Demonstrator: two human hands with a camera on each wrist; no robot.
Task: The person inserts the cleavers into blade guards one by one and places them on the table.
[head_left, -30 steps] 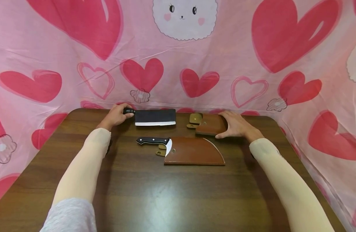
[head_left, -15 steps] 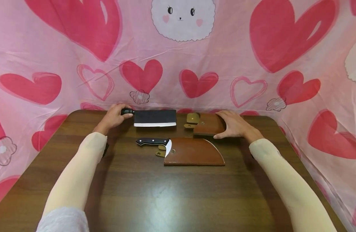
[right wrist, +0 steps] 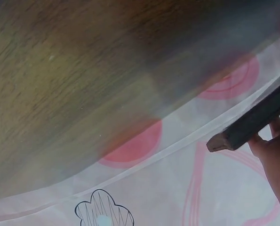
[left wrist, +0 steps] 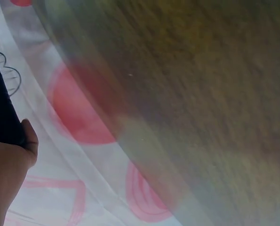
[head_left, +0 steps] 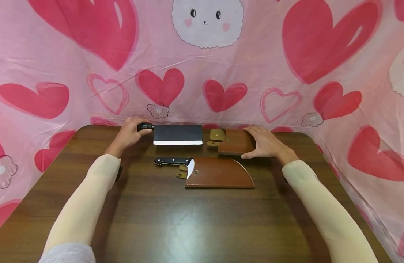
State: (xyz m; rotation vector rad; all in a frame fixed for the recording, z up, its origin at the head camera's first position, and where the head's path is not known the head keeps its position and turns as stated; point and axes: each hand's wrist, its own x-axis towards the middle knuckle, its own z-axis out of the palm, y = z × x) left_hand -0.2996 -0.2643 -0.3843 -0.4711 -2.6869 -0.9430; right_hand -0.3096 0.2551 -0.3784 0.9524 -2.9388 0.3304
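At the table's back left, my left hand grips the black handle of a cleaver whose dark rectangular blade has a bright lower edge and points right. My right hand holds a small brown leather sheath at its right end, thumb at the front edge and fingers at the back; its olive flaps face the cleaver, a small gap apart. In the left wrist view, the left hand has the dark handle. The right wrist view shows the right hand on the sheath's dark edge.
Nearer the front of the brown wooden table lies a second knife with a black riveted handle, its blade mostly inside a larger brown leather sheath. A pink cloth with hearts hangs behind the table.
The small sheath and my right hand have shifted slightly left. The cleaver moved slightly left, then back right, and now sits closer to the sheath's flaps.
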